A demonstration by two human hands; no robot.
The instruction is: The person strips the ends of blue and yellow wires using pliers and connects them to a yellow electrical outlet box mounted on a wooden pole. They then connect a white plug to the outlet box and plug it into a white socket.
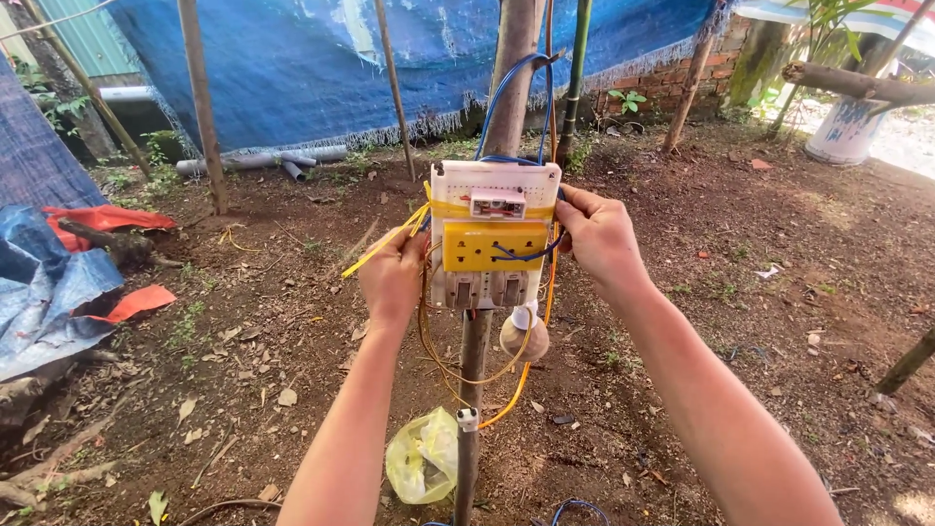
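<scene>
A white electrical board (495, 232) with a yellow socket panel and switches hangs against a thin wooden pole (473, 385). My left hand (392, 276) grips its left edge, where yellow wires stick out. My right hand (596, 234) holds the right edge, fingers curled round the board's side. Blue wires (513, 83) run up from the board's top along the pole, and one blue wire crosses the yellow panel. Orange and yellow wires (436, 356) loop below the board. A dirty light bulb (525, 334) dangles under it.
A yellow plastic bag (423, 458) lies at the pole's foot on bare dirt. A blue tarp (409, 58) hangs behind on several poles. Grey pipes (278, 159) lie at its base. Blue and red sheets (58, 273) are heaped at left. A brick wall (672, 83) stands at back right.
</scene>
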